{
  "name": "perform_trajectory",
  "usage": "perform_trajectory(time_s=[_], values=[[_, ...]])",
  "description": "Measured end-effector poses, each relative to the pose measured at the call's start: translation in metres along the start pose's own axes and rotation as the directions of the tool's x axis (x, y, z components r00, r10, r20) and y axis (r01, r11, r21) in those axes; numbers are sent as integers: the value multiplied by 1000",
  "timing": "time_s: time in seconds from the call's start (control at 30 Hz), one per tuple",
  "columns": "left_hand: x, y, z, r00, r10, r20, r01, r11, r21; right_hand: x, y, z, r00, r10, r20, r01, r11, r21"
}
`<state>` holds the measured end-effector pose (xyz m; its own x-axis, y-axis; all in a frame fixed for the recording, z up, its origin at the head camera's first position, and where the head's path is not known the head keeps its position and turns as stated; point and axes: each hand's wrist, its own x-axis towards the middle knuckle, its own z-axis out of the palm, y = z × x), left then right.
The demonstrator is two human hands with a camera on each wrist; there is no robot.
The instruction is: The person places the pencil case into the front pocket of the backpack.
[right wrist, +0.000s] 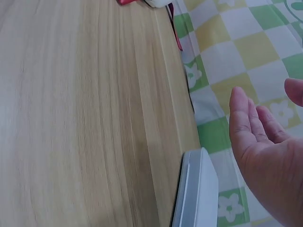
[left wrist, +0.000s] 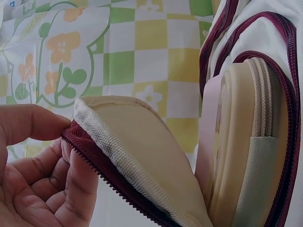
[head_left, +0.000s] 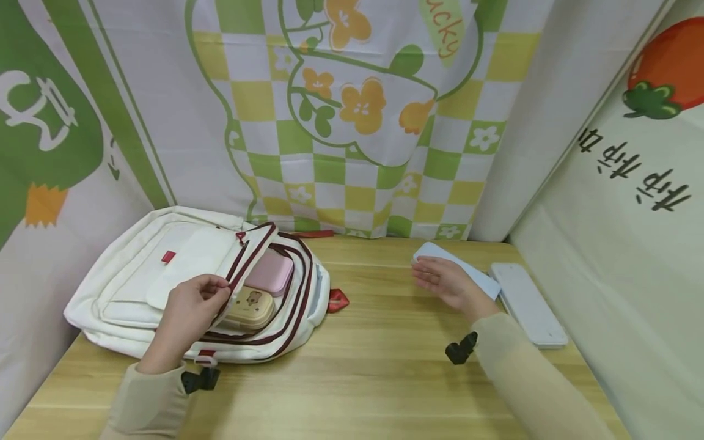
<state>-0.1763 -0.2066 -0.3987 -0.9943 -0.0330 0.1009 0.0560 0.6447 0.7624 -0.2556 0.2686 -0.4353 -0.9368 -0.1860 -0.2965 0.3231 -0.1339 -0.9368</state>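
A white backpack (head_left: 137, 281) with dark red zippers lies at the left of the table, its front pocket unzipped. The left hand (head_left: 192, 308) pinches the pocket flap's zipper edge (left wrist: 111, 175) between thumb and finger and holds it up. Inside the pocket are a pink case (head_left: 271, 272) and a beige case with a bear picture (head_left: 252, 308), which stand side by side in the left wrist view. On the right, the right hand (head_left: 448, 286) is over a pale blue-white flat box (head_left: 473, 272), fingers extended and holding nothing; in the right wrist view it appears above the box (right wrist: 201, 194).
A white flat case (head_left: 528, 302) lies at the right edge of the wooden table (head_left: 352, 379), beside the pale box. A red tag (head_left: 338, 300) sticks out by the backpack. Patterned cloth (head_left: 352, 177) hangs behind the table, and cloth walls stand at both sides.
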Motion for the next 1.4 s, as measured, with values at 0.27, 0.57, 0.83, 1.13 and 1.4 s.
perform_trajectory(time_s=[0.27,0.57,0.83,1.13,1.4], values=[[2,0,-2,1000,18,-3,-18,1000,5,-13,-5,-23,998,22,-65,-21,1000,11],[4,0,-3,1000,22,-1,-22,1000,7,-32,-4,-56,992,10,-123,-22,995,-95],[4,2,-3,1000,21,4,-21,1000,0,-62,2,-95,984,-8,-175,-5,997,-74],[2,2,-1,1000,26,2,-26,1000,3,-89,4,-131,976,5,-216,12,997,75],[1,2,0,1000,30,7,-30,1000,6,-109,6,-152,968,2,-253,11,999,51]])
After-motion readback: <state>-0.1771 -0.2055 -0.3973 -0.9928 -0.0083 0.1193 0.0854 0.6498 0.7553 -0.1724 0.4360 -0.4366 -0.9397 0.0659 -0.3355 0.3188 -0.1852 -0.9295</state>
